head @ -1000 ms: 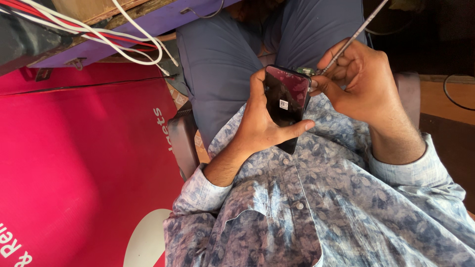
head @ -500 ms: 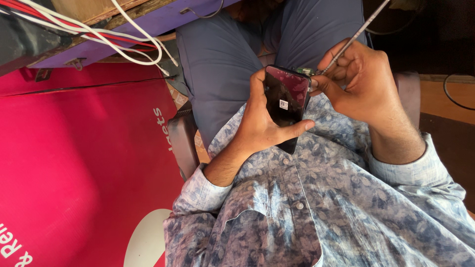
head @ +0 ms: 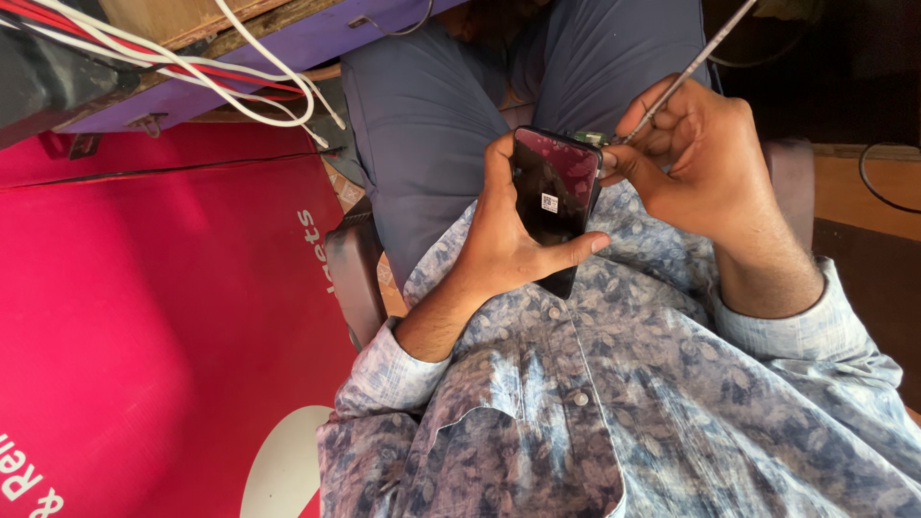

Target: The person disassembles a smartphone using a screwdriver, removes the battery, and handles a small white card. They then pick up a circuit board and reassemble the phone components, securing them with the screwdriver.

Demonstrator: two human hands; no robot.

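A red panel (head: 144, 317) fills the left of the view, with white and red cables (head: 192, 58) strung above it. Beside it, a patterned blue shirt (head: 614, 403) and grey-blue trousers (head: 432, 125) are seen. A dark phone (head: 554, 197) is gripped upright over the lap by the left hand (head: 504, 240), thumb across its lower part. A thin metal tool (head: 686, 72) is pinched in the closed right hand (head: 700, 163), its tip set at the phone's upper edge, where a small green part (head: 590, 139) is exposed. The work there appears under way, not finished.
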